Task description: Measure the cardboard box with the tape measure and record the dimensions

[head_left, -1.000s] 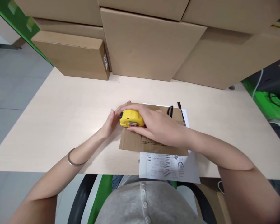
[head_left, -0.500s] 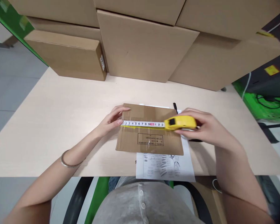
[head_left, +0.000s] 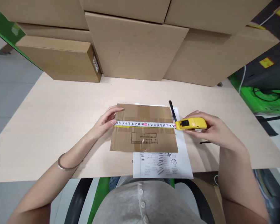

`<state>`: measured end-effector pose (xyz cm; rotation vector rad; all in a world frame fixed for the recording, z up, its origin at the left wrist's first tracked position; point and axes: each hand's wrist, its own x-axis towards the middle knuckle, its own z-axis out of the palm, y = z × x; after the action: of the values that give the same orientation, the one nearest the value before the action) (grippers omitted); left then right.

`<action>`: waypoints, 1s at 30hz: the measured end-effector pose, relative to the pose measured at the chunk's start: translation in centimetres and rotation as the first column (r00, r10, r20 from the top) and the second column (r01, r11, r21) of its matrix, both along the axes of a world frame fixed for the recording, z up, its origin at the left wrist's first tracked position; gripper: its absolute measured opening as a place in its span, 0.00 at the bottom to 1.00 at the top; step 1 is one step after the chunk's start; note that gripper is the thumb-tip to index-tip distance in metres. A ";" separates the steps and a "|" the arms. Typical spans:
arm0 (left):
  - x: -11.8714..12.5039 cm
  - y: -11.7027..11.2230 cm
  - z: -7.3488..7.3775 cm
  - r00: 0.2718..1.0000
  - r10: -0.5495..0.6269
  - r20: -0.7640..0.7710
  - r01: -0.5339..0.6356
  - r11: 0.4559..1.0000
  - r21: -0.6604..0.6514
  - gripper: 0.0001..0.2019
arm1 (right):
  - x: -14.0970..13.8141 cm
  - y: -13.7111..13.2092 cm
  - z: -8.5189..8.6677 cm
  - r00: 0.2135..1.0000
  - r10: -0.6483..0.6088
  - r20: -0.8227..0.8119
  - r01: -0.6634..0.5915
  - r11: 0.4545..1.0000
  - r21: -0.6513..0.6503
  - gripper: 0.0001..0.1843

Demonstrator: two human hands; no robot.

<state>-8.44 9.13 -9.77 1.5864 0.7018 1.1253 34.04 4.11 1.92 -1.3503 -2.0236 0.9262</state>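
Note:
A small flat cardboard box [head_left: 144, 113] with a printed label lies before me, taped over its top. Across its width runs the white blade [head_left: 151, 124] of a tape measure, with the red 10 mark near its middle. My left hand [head_left: 107, 120] is closed at the box's left edge, the thumb pressing the blade's end and the fingers on the far left corner. Just past the right edge, my right hand [head_left: 208, 126] is wrapped round the yellow tape measure [head_left: 191, 123]. Its inner fingers are hidden behind the case.
Printed paper [head_left: 163, 168] with pen marks lies partly under the box. A black pen [head_left: 172, 109] rests by the box's far right corner. Large cardboard boxes [head_left: 135, 49] are stacked along the back, with a flatter box [head_left: 56, 59] at left. The table's front edge is close to my body.
My right hand has moved the tape measure case rightward, drawing out more blade, from about 13 to nearly 20. My left hand stays at the box's left edge. The view has shifted slightly.

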 end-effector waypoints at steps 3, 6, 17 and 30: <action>-0.4 0.1 -0.3 1.000 0.006 -0.024 -0.006 1.000 -0.008 0.24 | -1.5 1.0 1.8 0.996 0.074 0.039 -0.077 0.994 0.073 0.14; -0.8 0.2 -0.7 0.997 0.027 -0.071 -0.027 1.000 -0.001 0.26 | -5.9 3.0 2.9 0.968 0.235 0.087 -0.245 0.962 0.124 0.14; 0.0 -0.2 0.7 0.997 0.025 -0.075 -0.030 0.998 -0.061 0.41 | -17.5 6.9 3.8 0.763 0.645 0.038 -0.637 0.741 0.211 0.17; 7.3 -8.3 10.6 0.684 0.133 -0.718 0.386 0.768 0.511 0.28 | -8.2 2.3 3.6 0.658 0.753 0.001 -0.749 0.655 -0.097 0.18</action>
<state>-1.11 0.81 0.85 2.7118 0.7091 0.5823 25.88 6.41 5.50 -0.4962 -2.6545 1.3425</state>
